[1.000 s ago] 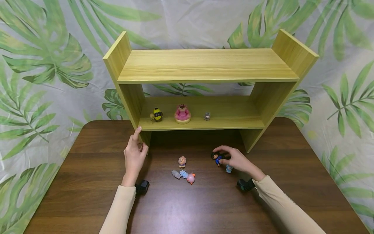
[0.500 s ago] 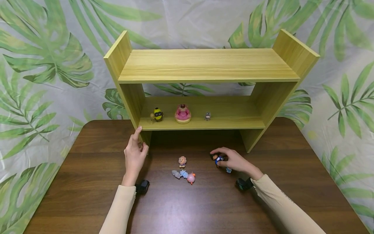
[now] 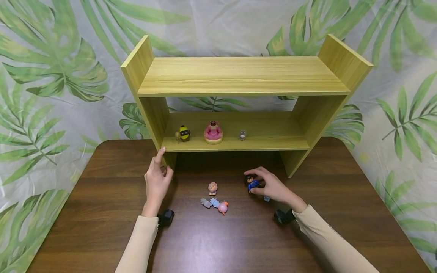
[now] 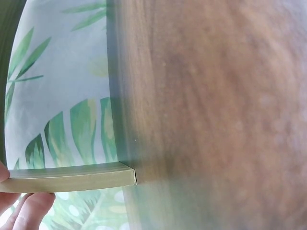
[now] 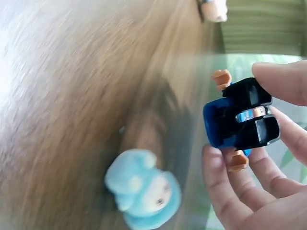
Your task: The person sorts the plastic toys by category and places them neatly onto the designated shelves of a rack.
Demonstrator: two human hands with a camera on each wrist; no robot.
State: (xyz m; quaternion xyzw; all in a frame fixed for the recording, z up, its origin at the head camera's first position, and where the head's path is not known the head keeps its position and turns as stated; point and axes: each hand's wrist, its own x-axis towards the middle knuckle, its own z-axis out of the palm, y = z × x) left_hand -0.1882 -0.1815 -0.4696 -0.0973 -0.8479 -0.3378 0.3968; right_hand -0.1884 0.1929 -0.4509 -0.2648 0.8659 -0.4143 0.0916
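My right hand grips a small toy figure with dark hair and blue clothes. In the right wrist view, thumb and fingers pinch this figure, showing its black and blue parts and orange hands. On the table beside it, partly covered by the hand in the head view, is a light-blue hooded figurine. My left hand holds the front edge of the wooden shelf's left side panel. Seen from the left wrist, its fingertips lie on both faces of that board.
A pinkish-orange figurine stands mid-table. Before it lie a grey toy, a light-blue toy and a pink round toy. The middle shelf bears a yellow figure, a pink bear and a small grey figurine.
My right hand has shifted slightly left with the dark-haired figure, which turns a little in the fingers. The hand now covers more of the light-blue figurine. The left hand stays put.
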